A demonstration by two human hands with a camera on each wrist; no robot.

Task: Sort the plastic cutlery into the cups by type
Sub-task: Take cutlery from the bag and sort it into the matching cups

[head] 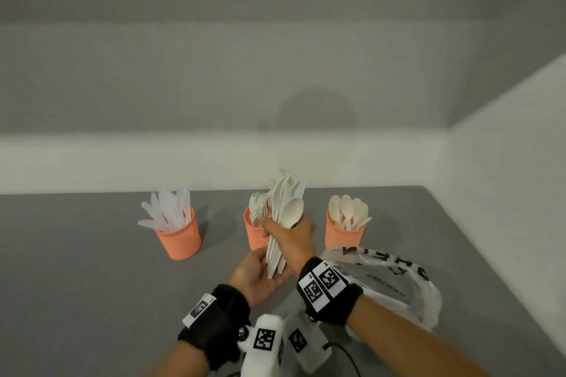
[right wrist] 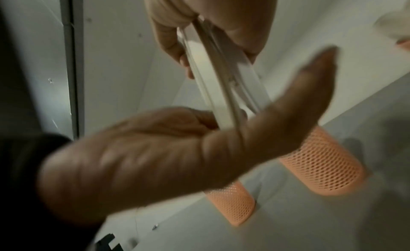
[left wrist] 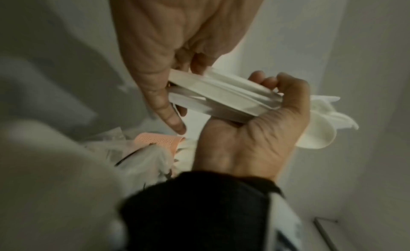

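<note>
My right hand (head: pixel 291 236) grips a bundle of mixed white cutlery (head: pixel 284 208) around its middle, heads up, above the table in front of the middle cup. My left hand (head: pixel 257 272) sits palm up under it, fingers curled round the handle ends. Three orange mesh cups stand in a row. The left cup (head: pixel 179 232) holds knives, the middle cup (head: pixel 255 236) forks, the right cup (head: pixel 344 232) spoons. The left wrist view shows the bundle (left wrist: pixel 221 96) between the left hand (left wrist: pixel 166 35) and the right hand (left wrist: pixel 255 137). In the right wrist view the handles (right wrist: pixel 213 70) run down to the left palm (right wrist: pixel 144 149).
A crumpled clear plastic bag (head: pixel 392 278) with black lettering lies on the grey table (head: pixel 92 269) just right of my right wrist. White walls close the table in behind the cups and along the right side. Two of the mesh cups (right wrist: pixel 321 170) show behind my left thumb.
</note>
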